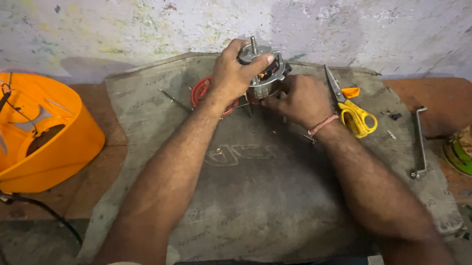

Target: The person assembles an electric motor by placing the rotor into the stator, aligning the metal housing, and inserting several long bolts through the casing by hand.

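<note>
Evidently a small electric motor (261, 70), metal-cased with copper windings showing through its side and a short shaft standing up from its top, is gripped from two sides near the far edge of a grey mat (265, 201) spread over a wooden bench. The left hand (233, 72) is clamped over the top and left flank of the casing, thumb laid across the upper plate just beside the shaft. The right hand (300, 98) is curled against the lower right side of the casing, its fingertips tucked under the body where they are hidden, so what exactly is pinched there cannot be told; it is perhaps a screw or a wire end. For such a grip to serve well, the casing is best kept steady by the upper hand while the finer work is left to the lower fingers, and the windings are best kept clear of pressure. The motor thus lies between both hands, touching each, raised slightly off the mat. A red ring (203, 89) is partly covered behind the left wrist. Yellow-handled scissors (352, 110) lie just right of the right hand, a bent metal rod (420, 144) farther right, and an orange plastic housing (37, 131) with a black cable rests well apart at the left.
</note>
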